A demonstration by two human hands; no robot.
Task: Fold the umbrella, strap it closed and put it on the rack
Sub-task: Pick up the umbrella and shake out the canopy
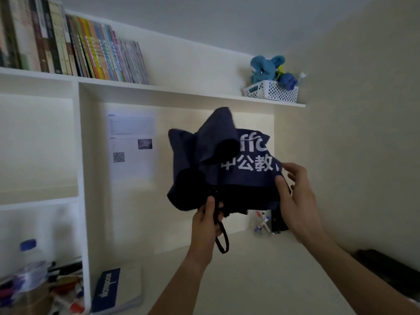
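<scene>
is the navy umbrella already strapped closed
No, the navy fabric umbrella still hangs loose and bunched, held by the left hand and right hand.

The umbrella [218,169] is of dark blue matt cloth with white printed letters, and its wrist loop [223,241] is a black cord. The basket [271,91] is white perforated plastic, the toy [267,68] blue plush, and the shelf [159,88] smooth matt white.

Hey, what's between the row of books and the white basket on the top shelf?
Nothing: in the head view the top shelf runs bare from the books to the white basket that holds the blue plush toy.
</scene>
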